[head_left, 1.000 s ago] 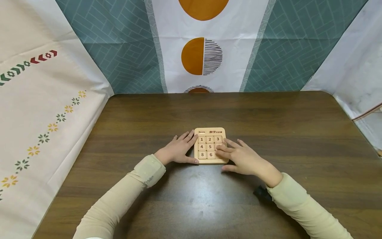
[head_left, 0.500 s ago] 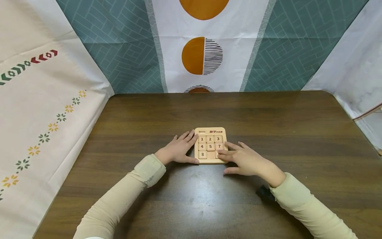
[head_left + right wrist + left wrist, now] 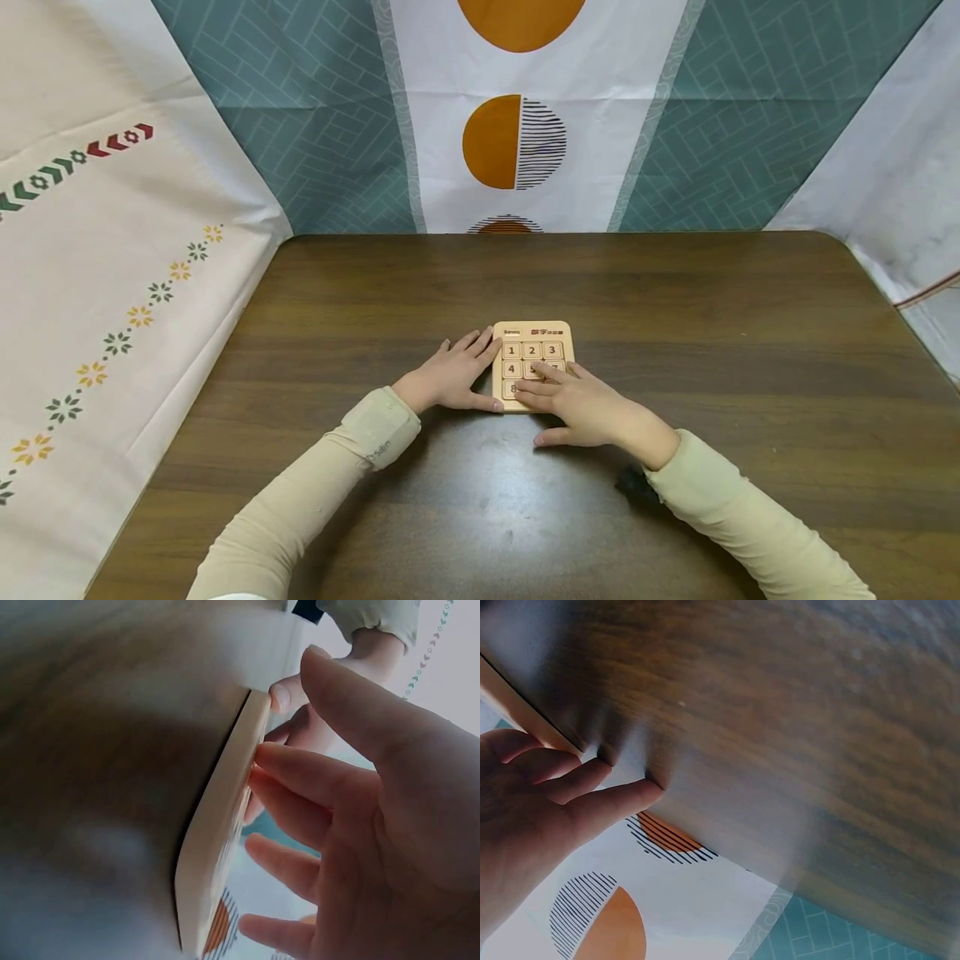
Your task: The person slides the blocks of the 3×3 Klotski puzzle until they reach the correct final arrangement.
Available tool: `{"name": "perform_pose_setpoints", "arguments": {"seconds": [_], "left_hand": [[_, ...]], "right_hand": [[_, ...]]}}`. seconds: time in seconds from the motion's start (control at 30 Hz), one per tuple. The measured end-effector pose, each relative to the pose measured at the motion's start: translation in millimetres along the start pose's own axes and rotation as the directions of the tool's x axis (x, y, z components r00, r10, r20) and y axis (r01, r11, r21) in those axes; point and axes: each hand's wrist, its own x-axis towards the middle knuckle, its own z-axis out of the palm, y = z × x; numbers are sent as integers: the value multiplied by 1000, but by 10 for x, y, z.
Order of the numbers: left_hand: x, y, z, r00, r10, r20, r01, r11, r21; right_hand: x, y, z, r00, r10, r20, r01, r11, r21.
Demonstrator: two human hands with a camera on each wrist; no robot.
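A square wooden number slide puzzle [image 3: 532, 332] lies flat on the table, its numbered tiles in a framed grid. 1, 2 and 3 fill the top row; 4 is at the left of the middle row, with 5 and 7 partly covered. My left hand [image 3: 455, 375] rests along the puzzle's left edge, fingers extended and thumb at the near left corner. Over the lower rows spreads my right hand [image 3: 592, 406]; one fingertip touches the tile marked 8 [image 3: 510, 389] and another finger is over the 5. The rest of the bottom row is hidden beneath that hand.
The brown wooden table [image 3: 375, 283] extends around the puzzle. A patterned cloth [image 3: 345, 150] hangs behind its far edge, and a cream embroidered cloth [image 3: 150, 358] lies along the left side. A small black object [image 3: 636, 485] shows at the right wrist.
Half a second ago the 6 had left the bottom middle slot, leaving a gap with a tile under the fingers at right. Since then my right hand has moved left to the 8; the left stays.
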Motion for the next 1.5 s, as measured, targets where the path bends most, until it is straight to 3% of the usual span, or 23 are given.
{"name": "perform_pose_setpoints", "arguments": {"seconds": [0.33, 0.57, 0.73, 1.2, 1.5], "left_hand": [[-4, -2, -11, 1000, -2, 0, 2, 1000, 17], [11, -5, -3, 1000, 0, 6, 0, 1000, 3], [15, 3, 0, 1000, 6, 8, -6, 1000, 0], [10, 7, -11, 1000, -4, 8, 4, 1000, 4], [29, 2, 17, 1000, -10, 9, 10, 1000, 6]], "right_hand": [[-181, 97, -58, 999, 50, 2, -50, 999, 15], [40, 73, -67, 999, 32, -27, -33, 999, -23], [160, 41, -70, 997, 68, 23, -67, 998, -18], [19, -123, -29, 1000, 18, 2, -18, 999, -46], [18, 54, -37, 987, 151, -48, -154, 985, -74]]}}
